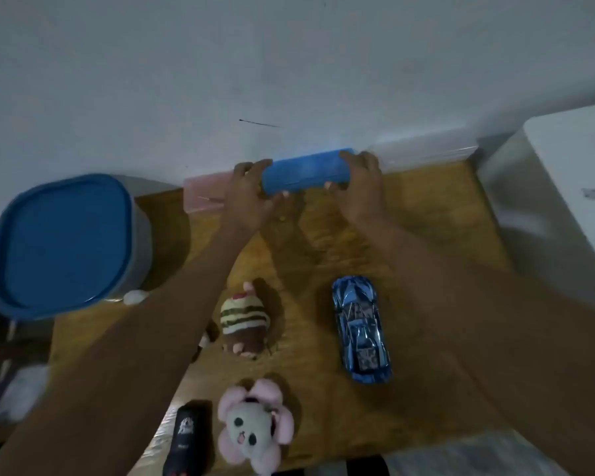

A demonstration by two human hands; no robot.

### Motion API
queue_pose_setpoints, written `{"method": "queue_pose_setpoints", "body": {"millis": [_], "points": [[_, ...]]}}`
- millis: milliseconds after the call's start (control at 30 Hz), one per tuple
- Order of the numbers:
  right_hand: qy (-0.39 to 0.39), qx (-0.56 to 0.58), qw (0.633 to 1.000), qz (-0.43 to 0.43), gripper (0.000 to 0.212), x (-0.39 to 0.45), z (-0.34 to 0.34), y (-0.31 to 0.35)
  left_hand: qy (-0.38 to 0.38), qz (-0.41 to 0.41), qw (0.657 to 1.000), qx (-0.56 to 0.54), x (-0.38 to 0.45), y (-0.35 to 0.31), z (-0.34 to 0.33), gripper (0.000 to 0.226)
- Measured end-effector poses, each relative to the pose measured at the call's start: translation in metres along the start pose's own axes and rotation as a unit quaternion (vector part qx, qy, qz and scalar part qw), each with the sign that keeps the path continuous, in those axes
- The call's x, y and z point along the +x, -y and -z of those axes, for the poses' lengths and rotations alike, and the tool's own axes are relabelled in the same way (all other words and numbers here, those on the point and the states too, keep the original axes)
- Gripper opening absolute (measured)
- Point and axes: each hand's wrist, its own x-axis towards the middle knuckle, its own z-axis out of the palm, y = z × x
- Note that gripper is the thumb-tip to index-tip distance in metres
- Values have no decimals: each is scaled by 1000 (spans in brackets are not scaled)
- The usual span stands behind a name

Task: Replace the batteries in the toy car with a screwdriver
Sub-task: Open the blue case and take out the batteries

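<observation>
Gripping a blue case (304, 173) by the wall, the left hand (249, 197) curled round its left end and the right hand (361, 187) round its right. Nearer, the toy car (359, 329) lay untouched on the wooden table (426, 218). No screwdriver or batteries showed, so the task had seemingly barely begun.

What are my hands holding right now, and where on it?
Both hands hold the blue case at the back of the table: the left hand grips its left end, the right hand its right end.

Toy car (360, 329) right of plush toys (244, 324)
</observation>
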Motion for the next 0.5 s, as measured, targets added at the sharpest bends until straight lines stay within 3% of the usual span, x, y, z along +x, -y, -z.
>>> {"method": "queue_pose_setpoints", "body": {"millis": [300,400,500], "points": [[-12,11,1000,-7,40,12,1,-5,-30,28,998,-40,7,17,-23,46],[-47,7,999,12,39,15,7,3,-29,37,997,-54,6,17,-23,58],[-93,7,995,-17,43,23,9,15,-16,61,996,-69,5,17,-23,85]]}}
